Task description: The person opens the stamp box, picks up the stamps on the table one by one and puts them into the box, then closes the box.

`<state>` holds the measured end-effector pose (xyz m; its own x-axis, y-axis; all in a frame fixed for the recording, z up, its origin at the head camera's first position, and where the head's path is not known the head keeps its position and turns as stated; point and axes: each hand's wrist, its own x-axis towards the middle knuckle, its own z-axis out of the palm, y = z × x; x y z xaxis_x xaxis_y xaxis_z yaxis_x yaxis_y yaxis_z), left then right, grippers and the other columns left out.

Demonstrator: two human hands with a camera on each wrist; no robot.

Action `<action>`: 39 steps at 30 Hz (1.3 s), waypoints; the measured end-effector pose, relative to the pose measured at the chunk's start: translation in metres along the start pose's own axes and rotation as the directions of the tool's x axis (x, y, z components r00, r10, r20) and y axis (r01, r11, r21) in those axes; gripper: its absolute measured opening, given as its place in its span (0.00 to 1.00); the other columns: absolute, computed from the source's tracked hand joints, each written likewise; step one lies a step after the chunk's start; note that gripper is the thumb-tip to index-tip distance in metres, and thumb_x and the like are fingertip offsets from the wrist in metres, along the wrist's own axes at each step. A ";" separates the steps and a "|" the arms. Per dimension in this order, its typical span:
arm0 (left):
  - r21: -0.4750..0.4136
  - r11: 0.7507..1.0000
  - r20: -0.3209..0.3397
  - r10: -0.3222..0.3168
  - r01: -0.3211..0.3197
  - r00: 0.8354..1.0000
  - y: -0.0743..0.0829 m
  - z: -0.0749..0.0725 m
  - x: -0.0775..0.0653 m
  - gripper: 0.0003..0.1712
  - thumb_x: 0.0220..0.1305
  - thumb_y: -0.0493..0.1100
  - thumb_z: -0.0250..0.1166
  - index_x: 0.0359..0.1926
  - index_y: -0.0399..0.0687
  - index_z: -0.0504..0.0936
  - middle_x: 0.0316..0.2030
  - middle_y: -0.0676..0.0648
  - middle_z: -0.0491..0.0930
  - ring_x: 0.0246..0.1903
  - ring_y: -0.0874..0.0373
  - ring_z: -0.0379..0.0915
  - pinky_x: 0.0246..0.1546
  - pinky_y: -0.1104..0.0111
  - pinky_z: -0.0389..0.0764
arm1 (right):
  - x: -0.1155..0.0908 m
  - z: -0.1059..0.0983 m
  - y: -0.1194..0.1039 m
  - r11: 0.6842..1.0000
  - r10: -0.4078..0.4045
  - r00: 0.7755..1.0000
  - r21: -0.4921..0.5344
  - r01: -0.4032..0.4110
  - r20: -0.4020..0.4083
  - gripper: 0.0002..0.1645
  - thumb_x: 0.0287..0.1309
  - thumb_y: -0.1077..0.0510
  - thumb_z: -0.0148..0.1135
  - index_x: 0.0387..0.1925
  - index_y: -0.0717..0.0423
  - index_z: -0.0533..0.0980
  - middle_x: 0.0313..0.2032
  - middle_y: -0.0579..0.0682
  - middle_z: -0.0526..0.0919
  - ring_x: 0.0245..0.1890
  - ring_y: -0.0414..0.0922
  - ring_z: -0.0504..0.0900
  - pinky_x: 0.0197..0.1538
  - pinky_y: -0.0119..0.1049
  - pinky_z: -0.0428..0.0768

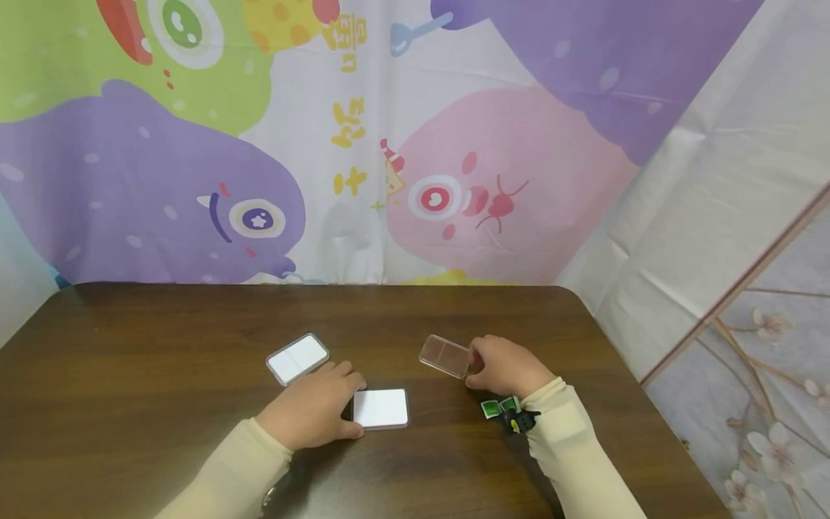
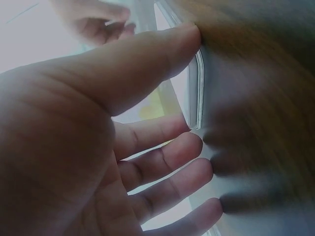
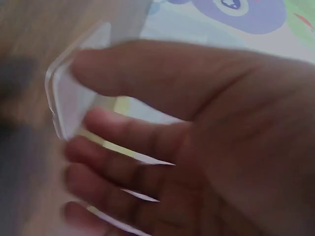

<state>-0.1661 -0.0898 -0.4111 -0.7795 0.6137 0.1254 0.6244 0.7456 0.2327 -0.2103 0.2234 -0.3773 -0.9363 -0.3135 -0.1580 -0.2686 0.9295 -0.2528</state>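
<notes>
My left hand grips the left end of a flat white rectangular case with a clear rim, lying on the table. In the left wrist view the thumb and index finger meet opposite edges of this case, and the other fingertips touch the tabletop. Pinched by its right end, a see-through plastic cover is in my right hand. The right wrist view shows the thumb on the cover, with the fingers on its other side. Beyond the left hand lies another white case, turned at an angle.
A dark wooden table carries everything, its far edge against a cartoon-printed cloth. By the right wrist are a small black device and little green squares. A pale flowered panel stands at the right.
</notes>
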 end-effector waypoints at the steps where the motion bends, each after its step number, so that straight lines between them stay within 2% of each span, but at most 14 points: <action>1: 0.000 1.000 -0.001 0.001 -0.001 1.000 0.000 0.000 0.000 0.31 0.46 0.55 0.83 0.46 0.42 0.83 0.37 0.51 0.77 0.37 0.54 0.74 0.42 0.58 0.79 | -0.003 -0.002 0.000 1.000 0.002 1.000 -0.012 -0.002 0.025 0.16 0.51 0.57 0.78 0.35 0.56 0.77 0.33 0.47 0.77 0.32 0.45 0.74 0.38 0.42 0.76; 5: 0.001 1.000 -0.006 0.007 -0.007 1.000 0.000 0.000 -0.001 0.30 0.46 0.55 0.83 0.45 0.43 0.83 0.36 0.51 0.75 0.36 0.55 0.73 0.40 0.59 0.79 | -0.011 -0.008 0.002 0.999 0.041 0.990 -0.038 -0.036 0.133 0.17 0.47 0.60 0.79 0.35 0.55 0.77 0.32 0.47 0.76 0.32 0.45 0.73 0.37 0.40 0.75; 8: 0.005 1.000 -0.009 0.011 -0.011 1.000 0.000 0.001 -0.001 0.29 0.47 0.55 0.83 0.44 0.43 0.83 0.36 0.51 0.75 0.36 0.55 0.73 0.40 0.59 0.79 | -0.015 -0.009 0.004 0.995 0.096 0.976 -0.026 -0.093 0.193 0.19 0.46 0.59 0.80 0.35 0.54 0.76 0.33 0.46 0.77 0.32 0.46 0.74 0.36 0.40 0.75; 14: 0.012 1.000 -0.008 0.013 -0.013 1.000 -0.001 0.001 -0.001 0.29 0.47 0.55 0.82 0.44 0.43 0.83 0.36 0.51 0.76 0.37 0.54 0.73 0.41 0.58 0.79 | -0.016 -0.005 0.004 0.992 0.129 0.957 -0.028 -0.126 0.258 0.20 0.44 0.60 0.81 0.35 0.53 0.76 0.32 0.46 0.78 0.32 0.45 0.75 0.36 0.41 0.75; 25: 0.012 1.000 -0.013 0.020 -0.020 1.000 -0.003 0.001 -0.001 0.29 0.47 0.55 0.82 0.44 0.43 0.83 0.36 0.52 0.75 0.36 0.55 0.73 0.40 0.60 0.79 | -0.013 -0.001 0.005 0.989 0.147 0.959 -0.051 -0.139 0.241 0.18 0.44 0.61 0.80 0.31 0.53 0.76 0.29 0.46 0.78 0.31 0.45 0.76 0.35 0.39 0.75; 39: 0.013 0.999 -0.017 0.031 -0.031 0.999 -0.001 0.002 -0.001 0.29 0.48 0.55 0.82 0.45 0.43 0.82 0.36 0.51 0.75 0.36 0.55 0.72 0.39 0.59 0.78 | -0.008 0.004 0.010 0.986 0.152 0.964 0.039 -0.165 0.219 0.17 0.49 0.59 0.80 0.27 0.54 0.75 0.27 0.47 0.77 0.27 0.44 0.75 0.30 0.37 0.71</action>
<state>-0.1662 -0.0907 -0.4137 -0.7603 0.6322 0.1493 0.6490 0.7293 0.2166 -0.2047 0.2349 -0.3820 -0.8938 -0.2031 -0.3998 -0.1017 0.9601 -0.2604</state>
